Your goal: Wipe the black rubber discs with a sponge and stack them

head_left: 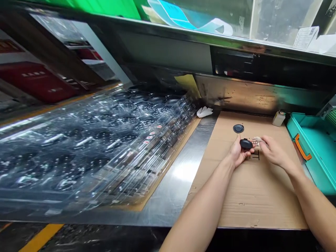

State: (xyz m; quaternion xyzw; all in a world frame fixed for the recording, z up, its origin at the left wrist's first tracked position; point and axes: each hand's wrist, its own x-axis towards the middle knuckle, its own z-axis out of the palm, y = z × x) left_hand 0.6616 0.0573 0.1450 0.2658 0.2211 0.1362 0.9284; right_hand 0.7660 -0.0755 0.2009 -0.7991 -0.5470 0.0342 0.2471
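Observation:
My left hand (238, 153) grips a small black oval case (246, 143) with a tab on its far edge, held above the cardboard sheet (236, 189). Just to its right, my right hand (273, 151) pinches a crumpled white cloth or tissue (258, 139) close to the case. Beyond the left hand, a black round disc-like part (238, 128) lies flat on the cardboard. Printed marks on the sheet are partly covered by my hands.
Stacked clear plastic trays (126, 140) with dark round pockets fill the left. A white crumpled tissue (204, 112) lies near their far corner. A small bottle (279, 118) stands beside a teal bin (315, 154) with an orange handle. A shelf (183, 33) overhangs the back.

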